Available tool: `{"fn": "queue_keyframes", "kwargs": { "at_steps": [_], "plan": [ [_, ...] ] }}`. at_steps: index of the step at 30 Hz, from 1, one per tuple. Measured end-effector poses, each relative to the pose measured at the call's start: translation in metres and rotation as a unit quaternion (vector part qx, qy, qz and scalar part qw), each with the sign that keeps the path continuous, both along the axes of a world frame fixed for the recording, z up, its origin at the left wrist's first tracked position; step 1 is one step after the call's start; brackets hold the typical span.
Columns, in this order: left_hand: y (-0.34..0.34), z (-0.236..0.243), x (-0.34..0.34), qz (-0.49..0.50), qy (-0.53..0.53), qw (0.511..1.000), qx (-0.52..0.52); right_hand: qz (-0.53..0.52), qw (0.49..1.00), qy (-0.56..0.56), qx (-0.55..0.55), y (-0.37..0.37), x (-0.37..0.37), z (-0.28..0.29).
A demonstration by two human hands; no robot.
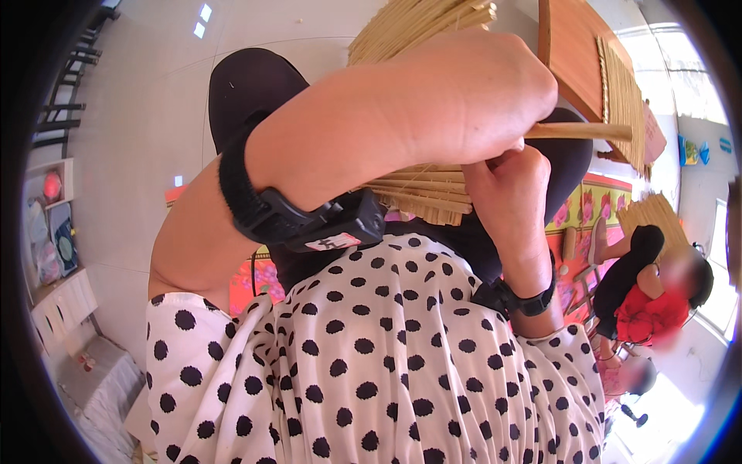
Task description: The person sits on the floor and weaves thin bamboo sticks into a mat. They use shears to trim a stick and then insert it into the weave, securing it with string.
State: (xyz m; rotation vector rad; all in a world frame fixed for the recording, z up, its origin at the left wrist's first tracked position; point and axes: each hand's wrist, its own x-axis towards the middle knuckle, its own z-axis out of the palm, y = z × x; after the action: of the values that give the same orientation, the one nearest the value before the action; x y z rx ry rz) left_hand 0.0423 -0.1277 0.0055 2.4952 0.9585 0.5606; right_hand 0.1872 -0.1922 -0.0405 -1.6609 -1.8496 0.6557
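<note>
My left hand (495,81) is closed and reaches across above my lap, its fingers mostly hidden behind its own back and wrist. Just below it, my right hand (508,182) is curled shut, and the fingertips of both meet. A pale wooden stick (595,131) juts out to the right from between them; which hand grips it, I cannot tell. Under my left forearm lies a mat of thin reed-like sticks (425,192), with its ends next to my right hand. Another part of such sticks (417,29) shows beyond the forearm.
An orange-brown wooden board (570,58) stands at the far right, with a stick mat (624,100) on it. Flowered red and yellow cloth (591,205) spreads below. A person in red (653,309) sits at the right beside another stick mat (653,216). Shelves (54,216) line the left.
</note>
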Motion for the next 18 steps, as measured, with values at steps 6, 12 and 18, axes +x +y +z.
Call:
{"fn": "queue_keyframes", "kwargs": {
  "at_steps": [6,12,18],
  "plan": [
    [-0.004,-0.012,0.0,0.015,-0.039,0.998,-0.042,-0.007,0.999,-0.027,0.025,-0.003,-0.002,0.001],
    [-0.013,-0.017,-0.024,0.035,-0.145,0.985,-0.087,-0.056,0.998,-0.03,0.007,-0.005,0.004,-0.005],
    [-0.033,-0.067,-0.055,0.107,-0.143,0.961,-0.209,-0.089,0.996,-0.016,-0.02,-0.003,-0.002,-0.001]
  ]
}}
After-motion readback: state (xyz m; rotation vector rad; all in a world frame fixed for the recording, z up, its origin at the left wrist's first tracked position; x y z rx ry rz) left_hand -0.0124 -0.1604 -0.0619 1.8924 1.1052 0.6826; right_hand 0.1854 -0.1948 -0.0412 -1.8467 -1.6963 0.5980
